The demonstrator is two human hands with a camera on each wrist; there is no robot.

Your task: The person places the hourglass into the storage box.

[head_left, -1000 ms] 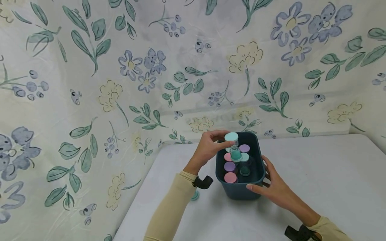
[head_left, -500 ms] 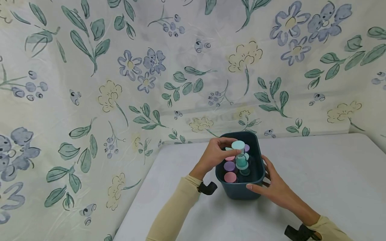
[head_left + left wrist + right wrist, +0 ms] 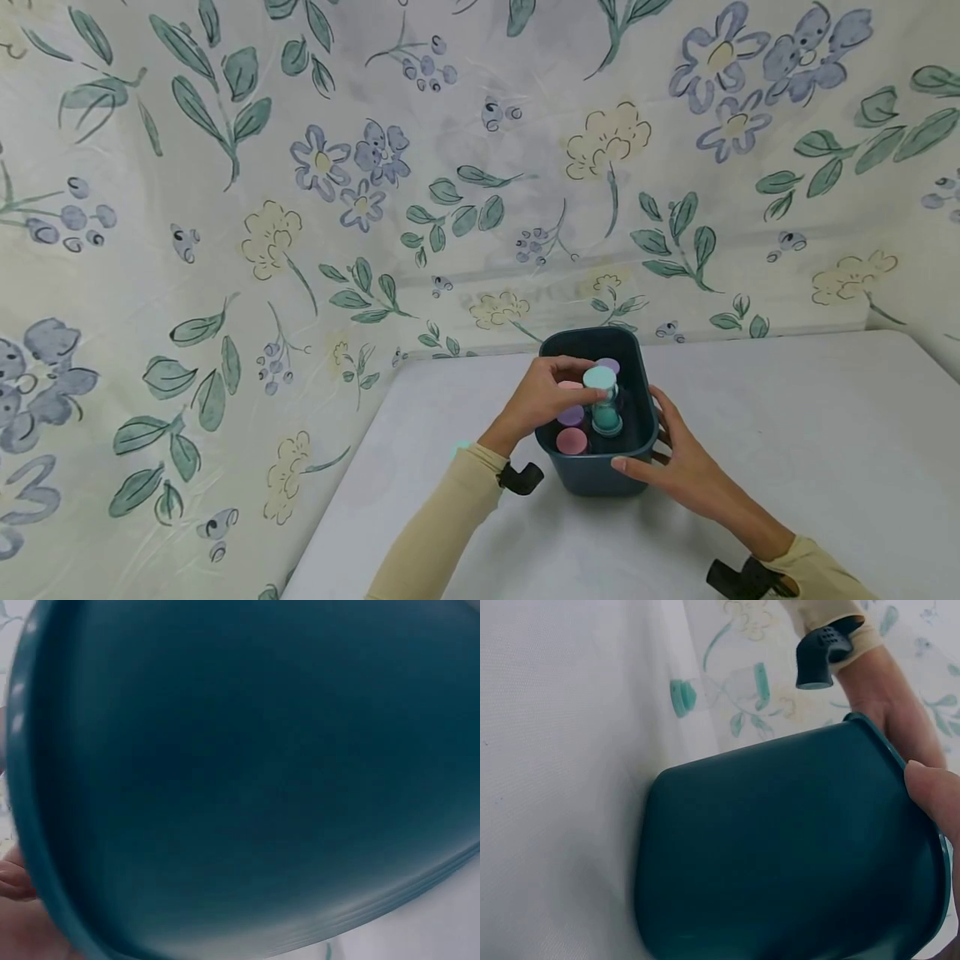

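In the head view, my left hand (image 3: 542,398) pinches a sand timer (image 3: 602,380) by its mint top cap. The sand timer stands upright inside the dark teal bin (image 3: 597,479), its lower half showing teal. Whether its base touches the floor I cannot tell. My right hand (image 3: 675,462) grips the bin at its near right corner, the thumb on the near rim and the fingers along the outer right side. Pink caps (image 3: 572,442), purple caps (image 3: 571,415) and a lilac cap (image 3: 608,365) show beside the held timer; my left hand hides others.
Another sand timer (image 3: 681,698), clear with teal ends, stands on the white table (image 3: 780,433) left of the bin, mostly behind my left sleeve (image 3: 442,517) in the head view. A flower-patterned cloth (image 3: 480,183) rises behind the table. The bin's wall fills the left wrist view.
My left hand has carried the sand timer toward me, slightly right, and lowered it deeper into the bin. My right hand and the bin have stayed in place.
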